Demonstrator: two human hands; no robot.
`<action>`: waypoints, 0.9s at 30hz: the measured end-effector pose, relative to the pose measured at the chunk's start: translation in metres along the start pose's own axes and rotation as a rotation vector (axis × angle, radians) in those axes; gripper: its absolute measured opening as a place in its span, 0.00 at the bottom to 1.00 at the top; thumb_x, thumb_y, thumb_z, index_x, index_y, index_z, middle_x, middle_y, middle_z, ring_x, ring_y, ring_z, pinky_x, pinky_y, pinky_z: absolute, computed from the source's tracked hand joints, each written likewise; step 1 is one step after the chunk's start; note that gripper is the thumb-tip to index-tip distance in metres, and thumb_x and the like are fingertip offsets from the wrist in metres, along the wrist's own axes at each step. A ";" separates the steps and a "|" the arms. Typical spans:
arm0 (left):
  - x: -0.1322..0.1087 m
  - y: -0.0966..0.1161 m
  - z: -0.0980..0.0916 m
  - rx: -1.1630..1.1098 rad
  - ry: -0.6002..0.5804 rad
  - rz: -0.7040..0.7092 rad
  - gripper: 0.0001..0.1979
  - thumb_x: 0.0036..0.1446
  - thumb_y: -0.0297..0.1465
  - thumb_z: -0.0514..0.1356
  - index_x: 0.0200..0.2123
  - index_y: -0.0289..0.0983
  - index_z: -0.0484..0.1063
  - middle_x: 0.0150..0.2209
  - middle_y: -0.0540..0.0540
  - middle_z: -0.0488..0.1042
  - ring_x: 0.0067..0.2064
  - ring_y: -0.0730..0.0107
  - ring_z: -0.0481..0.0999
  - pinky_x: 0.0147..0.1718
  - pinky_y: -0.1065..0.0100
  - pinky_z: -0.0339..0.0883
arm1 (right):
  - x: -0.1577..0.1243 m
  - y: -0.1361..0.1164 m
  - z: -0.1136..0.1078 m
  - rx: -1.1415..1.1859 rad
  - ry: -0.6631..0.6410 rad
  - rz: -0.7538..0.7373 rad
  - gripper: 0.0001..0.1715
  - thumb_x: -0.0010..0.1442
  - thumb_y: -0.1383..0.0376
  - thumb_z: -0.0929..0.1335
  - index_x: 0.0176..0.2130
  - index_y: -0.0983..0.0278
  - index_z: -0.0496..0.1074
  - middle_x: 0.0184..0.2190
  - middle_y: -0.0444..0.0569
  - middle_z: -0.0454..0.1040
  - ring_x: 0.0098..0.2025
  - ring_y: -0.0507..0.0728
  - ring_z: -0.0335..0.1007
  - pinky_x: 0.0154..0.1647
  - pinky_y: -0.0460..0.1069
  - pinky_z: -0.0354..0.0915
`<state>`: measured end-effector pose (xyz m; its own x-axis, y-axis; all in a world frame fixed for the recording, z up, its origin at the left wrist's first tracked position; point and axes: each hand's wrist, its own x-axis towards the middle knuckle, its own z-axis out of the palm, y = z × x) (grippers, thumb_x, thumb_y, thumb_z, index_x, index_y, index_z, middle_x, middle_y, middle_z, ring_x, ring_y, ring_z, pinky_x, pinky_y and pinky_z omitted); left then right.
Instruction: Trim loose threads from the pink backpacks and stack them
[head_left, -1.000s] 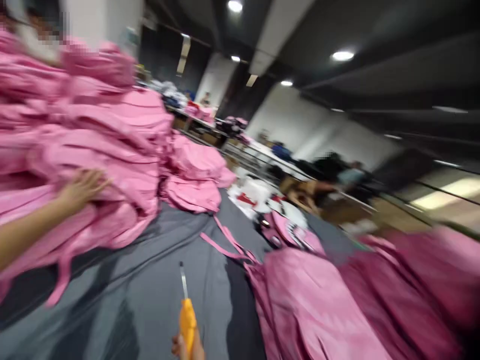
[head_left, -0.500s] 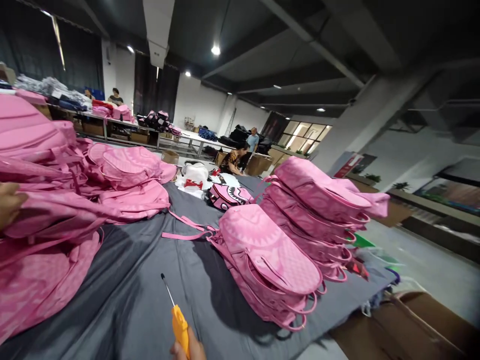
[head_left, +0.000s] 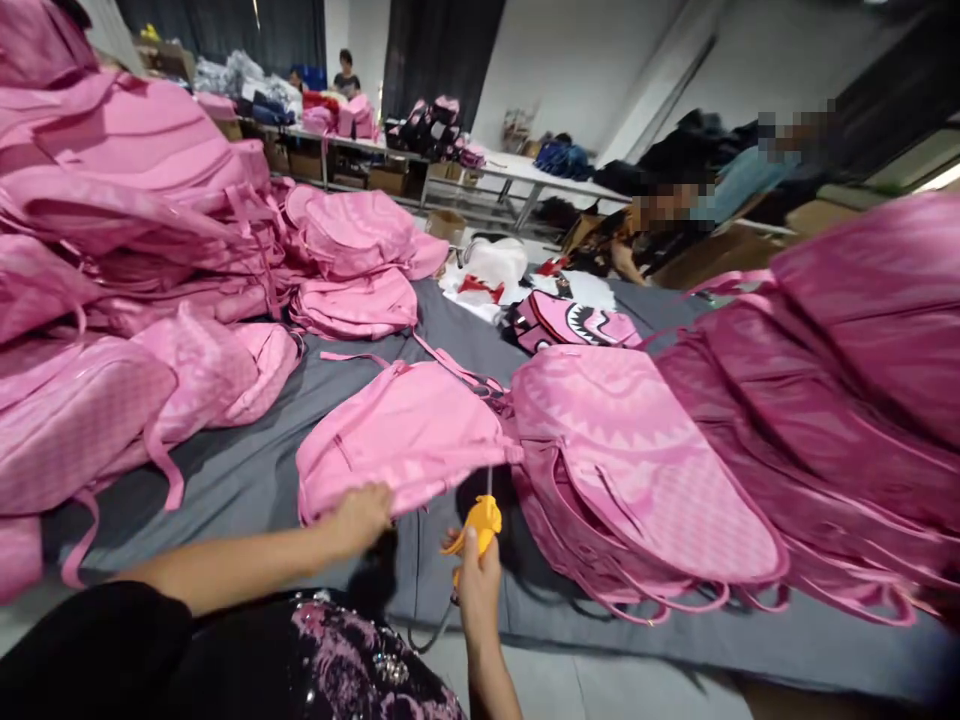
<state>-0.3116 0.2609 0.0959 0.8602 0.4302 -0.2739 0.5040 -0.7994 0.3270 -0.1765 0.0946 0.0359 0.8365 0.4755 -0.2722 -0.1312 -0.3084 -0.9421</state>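
Observation:
A pink backpack [head_left: 409, 430] lies flat on the grey cloth [head_left: 240, 480] in front of me. My left hand [head_left: 361, 517] grips its near edge with closed fingers. My right hand [head_left: 478, 582] is closed round a tool with a yellow handle [head_left: 480, 520]. The tool's thin metal tip points up at the backpack's right edge.
Tall heaps of pink backpacks [head_left: 127, 230] fill the left side, and stacked pink backpacks [head_left: 787, 400] fill the right. A shark-mouth backpack [head_left: 574, 322] and white items [head_left: 491, 268] lie further back. People [head_left: 660, 225] work at tables behind.
My view dropped from the room to the table. My left hand left the heap at the left and now holds a backpack lying in front of me. The yellow tool came up to it.

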 end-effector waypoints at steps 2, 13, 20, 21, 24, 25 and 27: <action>-0.008 0.024 0.042 -0.115 -0.052 0.108 0.21 0.56 0.41 0.64 0.51 0.38 0.75 0.49 0.34 0.75 0.49 0.47 0.75 0.45 0.54 0.71 | -0.004 0.007 -0.030 0.002 0.031 0.119 0.41 0.56 0.34 0.62 0.50 0.65 0.63 0.37 0.55 0.79 0.34 0.62 0.79 0.26 0.49 0.67; 0.035 -0.055 0.069 0.043 0.260 -0.386 0.35 0.63 0.37 0.56 0.70 0.33 0.51 0.68 0.28 0.54 0.69 0.39 0.52 0.61 0.46 0.53 | -0.031 -0.058 -0.172 -0.653 -0.067 0.315 0.34 0.58 0.35 0.56 0.39 0.60 0.66 0.26 0.49 0.77 0.27 0.60 0.77 0.27 0.51 0.67; -0.013 -0.080 0.071 -0.096 0.303 -0.472 0.26 0.67 0.35 0.47 0.65 0.35 0.62 0.59 0.35 0.71 0.55 0.51 0.73 0.52 0.56 0.66 | 0.000 -0.115 -0.180 -0.645 -0.214 0.145 0.36 0.57 0.33 0.58 0.33 0.61 0.68 0.26 0.52 0.77 0.29 0.60 0.76 0.36 0.53 0.70; -0.025 -0.087 0.069 -0.140 0.309 -0.500 0.26 0.67 0.37 0.47 0.64 0.37 0.63 0.57 0.37 0.73 0.53 0.52 0.75 0.50 0.58 0.67 | 0.015 -0.118 -0.170 -0.606 -0.289 0.133 0.35 0.57 0.34 0.59 0.32 0.61 0.68 0.25 0.52 0.77 0.27 0.60 0.75 0.34 0.53 0.70; -0.059 -0.104 0.062 -0.309 0.328 -0.589 0.25 0.66 0.42 0.48 0.61 0.41 0.67 0.51 0.42 0.78 0.49 0.57 0.78 0.47 0.63 0.69 | 0.060 -0.124 -0.139 -0.602 -0.386 0.190 0.31 0.57 0.37 0.62 0.29 0.61 0.66 0.19 0.50 0.73 0.20 0.59 0.71 0.22 0.51 0.65; -0.067 -0.107 0.059 -0.368 0.337 -0.607 0.25 0.66 0.43 0.49 0.61 0.42 0.68 0.50 0.43 0.79 0.48 0.58 0.78 0.46 0.64 0.69 | 0.070 -0.124 -0.132 -0.643 -0.450 0.220 0.31 0.57 0.38 0.63 0.27 0.61 0.66 0.17 0.49 0.72 0.18 0.58 0.69 0.19 0.49 0.62; -0.072 -0.107 0.054 -0.457 0.391 -0.601 0.25 0.64 0.44 0.50 0.60 0.42 0.69 0.51 0.45 0.79 0.51 0.59 0.77 0.50 0.65 0.68 | 0.079 -0.126 -0.123 -0.707 -0.686 0.273 0.31 0.57 0.39 0.65 0.24 0.63 0.67 0.15 0.49 0.70 0.16 0.55 0.65 0.17 0.47 0.57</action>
<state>-0.4317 0.2930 0.0318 0.3588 0.9088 -0.2130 0.7937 -0.1770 0.5820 -0.0283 0.0692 0.1573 0.3107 0.6173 -0.7228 0.2586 -0.7866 -0.5606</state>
